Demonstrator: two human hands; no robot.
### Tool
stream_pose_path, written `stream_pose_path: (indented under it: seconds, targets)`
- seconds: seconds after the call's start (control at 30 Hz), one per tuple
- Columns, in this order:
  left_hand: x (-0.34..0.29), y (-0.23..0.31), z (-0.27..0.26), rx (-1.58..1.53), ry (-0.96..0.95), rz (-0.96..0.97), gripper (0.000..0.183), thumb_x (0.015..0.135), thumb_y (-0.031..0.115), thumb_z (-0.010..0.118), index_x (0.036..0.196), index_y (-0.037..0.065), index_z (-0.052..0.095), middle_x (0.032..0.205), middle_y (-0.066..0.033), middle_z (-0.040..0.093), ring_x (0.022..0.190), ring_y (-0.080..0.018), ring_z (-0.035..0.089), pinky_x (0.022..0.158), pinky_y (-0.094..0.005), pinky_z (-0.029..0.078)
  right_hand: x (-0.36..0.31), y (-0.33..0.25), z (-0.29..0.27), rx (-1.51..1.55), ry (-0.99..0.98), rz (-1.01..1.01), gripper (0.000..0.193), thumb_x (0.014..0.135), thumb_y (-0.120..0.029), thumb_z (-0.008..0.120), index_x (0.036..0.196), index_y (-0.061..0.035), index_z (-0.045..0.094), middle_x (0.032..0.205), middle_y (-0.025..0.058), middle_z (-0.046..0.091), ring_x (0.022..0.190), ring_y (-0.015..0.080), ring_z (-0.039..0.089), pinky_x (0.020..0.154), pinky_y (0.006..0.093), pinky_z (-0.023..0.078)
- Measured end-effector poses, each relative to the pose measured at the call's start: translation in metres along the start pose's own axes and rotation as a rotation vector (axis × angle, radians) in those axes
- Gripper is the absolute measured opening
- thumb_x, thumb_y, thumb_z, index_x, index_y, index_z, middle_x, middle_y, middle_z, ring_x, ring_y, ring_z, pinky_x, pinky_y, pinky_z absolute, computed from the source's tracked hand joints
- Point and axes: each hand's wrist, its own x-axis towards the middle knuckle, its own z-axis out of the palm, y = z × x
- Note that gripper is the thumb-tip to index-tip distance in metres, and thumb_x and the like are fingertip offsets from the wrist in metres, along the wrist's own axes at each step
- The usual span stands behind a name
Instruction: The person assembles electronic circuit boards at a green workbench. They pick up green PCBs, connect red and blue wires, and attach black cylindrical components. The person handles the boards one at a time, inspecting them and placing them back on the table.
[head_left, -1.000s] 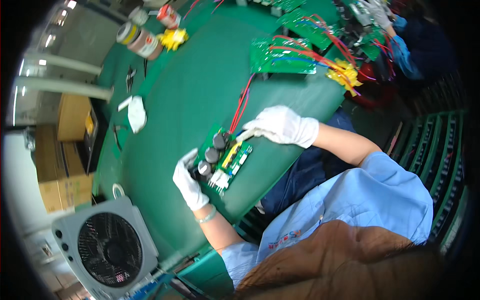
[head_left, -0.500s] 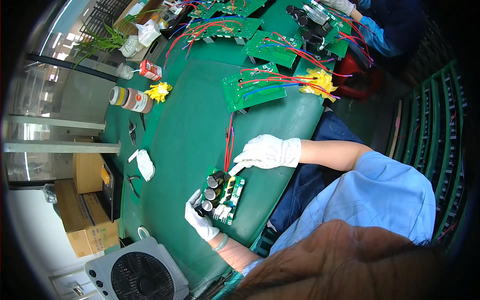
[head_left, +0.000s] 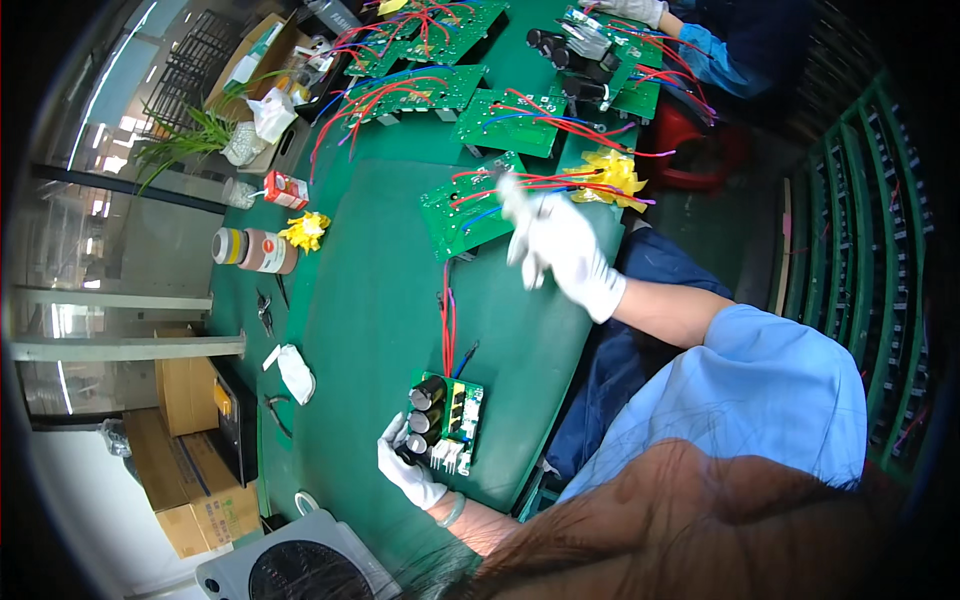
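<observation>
A green circuit board point(head_left: 462, 405) lies on the bench, black round capacitors along its left side and pale heat sinks at its near end. Red wires point(head_left: 447, 330) run from its far end, with a dark lead beside them. My gloved left hand point(head_left: 412, 475) curls against the board's near left corner and holds it there; part of its fingers is hidden. My gloved right hand point(head_left: 568, 250) is raised over the bench, just in front of another wired board point(head_left: 445, 220). From its closed fingers a slim, pale, dark-tipped thing point(head_left: 510, 192) points forward, blurred.
More wired boards point(head_left: 510, 122) fill the far side. Yellow scraps point(head_left: 608, 180) lie right of them. A co-worker's gloved hand point(head_left: 640, 12) is at the far right. Bottles point(head_left: 268, 250), pliers point(head_left: 264, 312) and a white cloth point(head_left: 296, 374) line the left; a fan point(head_left: 310, 570) stands near left.
My right hand has lifted off the circuit board and swung forward toward the farther wired board. My left hand stays at the board's corner. The whole view has shifted a little.
</observation>
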Motion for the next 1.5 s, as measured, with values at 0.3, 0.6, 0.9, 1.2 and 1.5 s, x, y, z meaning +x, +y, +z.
stream_pose_path:
  seconds: [0.3, 0.6, 0.9, 1.2, 1.5]
  targets:
    - [-0.007, 0.013, 0.021, 0.022, -0.011, 0.050, 0.051, 0.104, 0.027, 0.031, 0.115, -0.011, 0.062, 0.105, -0.0202, 0.069, 0.094, -0.0244, 0.067, 0.084, -0.0343, 0.054, 0.071, -0.059, -0.085, 0.182, 0.391, -0.219, 0.036, 0.096, -0.025, 0.065, 0.125, -0.0067, 0.055, 0.106, 0.0087, 0.067, 0.086, 0.0156, 0.067, 0.070, 0.0267, 0.052]
    - [0.006, -0.006, 0.006, -0.052, -0.036, 0.013, 0.054, 0.106, 0.029, 0.027, 0.118, -0.013, 0.059, 0.104, -0.0219, 0.069, 0.090, -0.0250, 0.068, 0.083, -0.0349, 0.056, 0.051, -0.053, -0.085, 0.082, 0.346, -0.229, 0.045, 0.095, -0.021, 0.062, 0.133, -0.0012, 0.049, 0.108, 0.0130, 0.069, 0.081, 0.0177, 0.069, 0.066, 0.0277, 0.054]
    - [0.012, -0.018, -0.006, -0.044, -0.004, -0.022, 0.055, 0.102, 0.034, 0.033, 0.117, -0.010, 0.061, 0.102, -0.0206, 0.069, 0.091, -0.0257, 0.067, 0.082, -0.0376, 0.057, 0.071, -0.102, -0.104, 0.204, 0.339, -0.232, 0.049, 0.097, -0.031, 0.058, 0.137, -0.0033, 0.050, 0.111, 0.0114, 0.070, 0.078, 0.0158, 0.068, 0.063, 0.0253, 0.052]
    - [0.016, -0.024, -0.010, -0.086, -0.043, 0.000, 0.057, 0.103, 0.040, 0.036, 0.119, -0.009, 0.061, 0.098, -0.0172, 0.070, 0.087, -0.0235, 0.067, 0.080, -0.0369, 0.056, 0.013, -0.071, -0.026, -0.356, -0.314, 0.035, 0.026, 0.098, -0.021, 0.057, 0.115, -0.0037, 0.066, 0.086, 0.0084, 0.071, 0.068, 0.0130, 0.069, 0.055, 0.0271, 0.055]
    - [0.021, -0.027, -0.014, -0.176, -0.097, -0.026, 0.055, 0.105, 0.033, 0.030, 0.121, -0.010, 0.060, 0.106, -0.0208, 0.069, 0.096, -0.0277, 0.067, 0.088, -0.0405, 0.056, -0.003, 0.040, -0.025, -0.763, -0.942, 0.356, 0.029, 0.099, -0.034, 0.052, 0.111, -0.0121, 0.067, 0.071, -0.0003, 0.066, 0.056, 0.0097, 0.057, 0.054, 0.0281, 0.048]
